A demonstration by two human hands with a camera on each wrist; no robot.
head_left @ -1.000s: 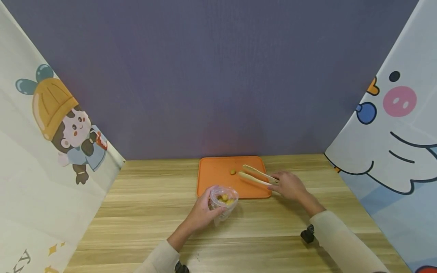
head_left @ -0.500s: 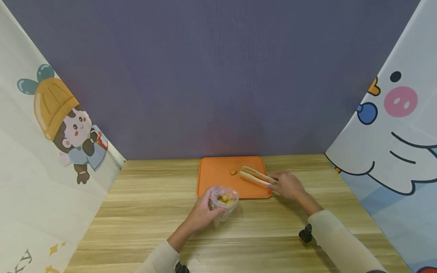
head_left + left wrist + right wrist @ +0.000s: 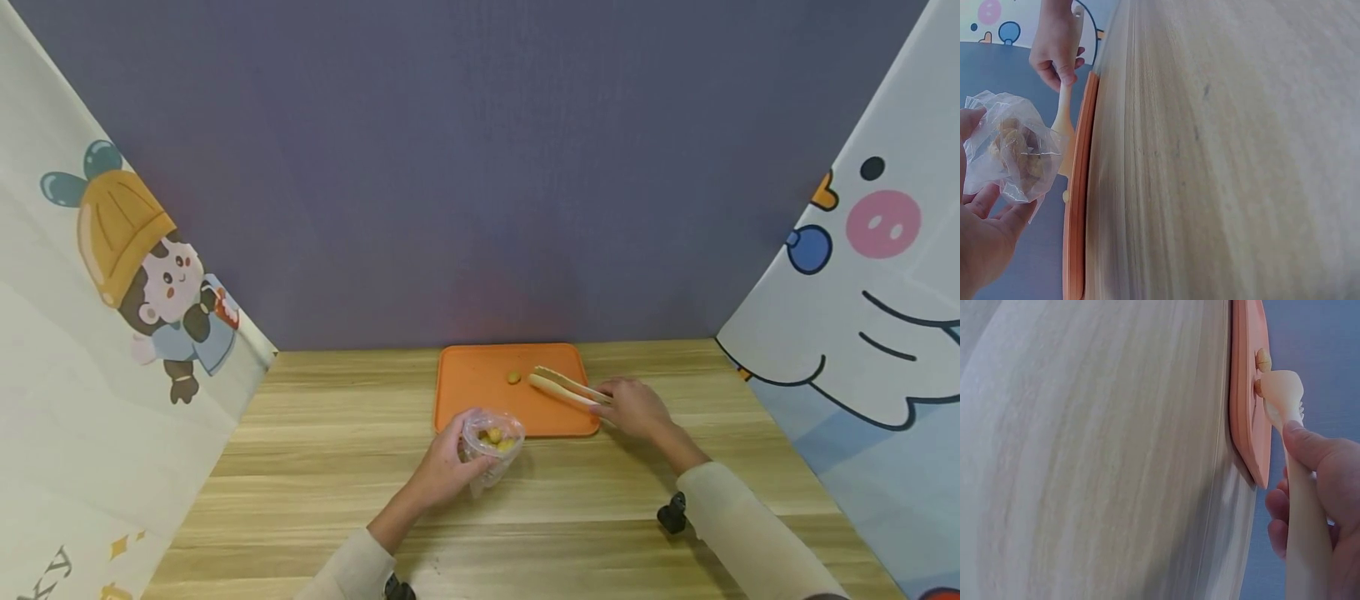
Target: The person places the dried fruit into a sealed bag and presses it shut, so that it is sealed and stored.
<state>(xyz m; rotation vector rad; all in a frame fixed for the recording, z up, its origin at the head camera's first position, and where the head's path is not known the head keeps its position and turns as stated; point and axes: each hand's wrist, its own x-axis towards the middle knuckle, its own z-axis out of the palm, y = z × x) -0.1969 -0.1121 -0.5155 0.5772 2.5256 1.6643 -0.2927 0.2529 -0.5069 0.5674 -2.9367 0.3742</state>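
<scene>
My left hand (image 3: 447, 461) holds up a clear plastic bag (image 3: 1013, 147), its mouth spread open, with several yellow-brown chunks (image 3: 493, 436) inside. My right hand (image 3: 632, 408) grips pale cream tongs (image 3: 566, 392) by the arms, thumb on the near one. Their tips reach over the orange tray (image 3: 472, 379) and stand close together. One small yellow-brown piece (image 3: 513, 377) lies on the tray just left of the tips. In the right wrist view a second tan bit (image 3: 1258, 387) shows right at the tips, partly covered by the near tong head.
Under the tray is a wood-grain table (image 3: 337, 433), backed by a dark blue-grey panel (image 3: 480, 167). Printed cartoon sheets hang at both sides, a figure in a yellow hat (image 3: 127, 242) at left and a pig-nosed one (image 3: 883, 223) at right.
The tongs' arms have come closer together, their tips drawing in over the tray. My left hand and the bag have stayed in place.
</scene>
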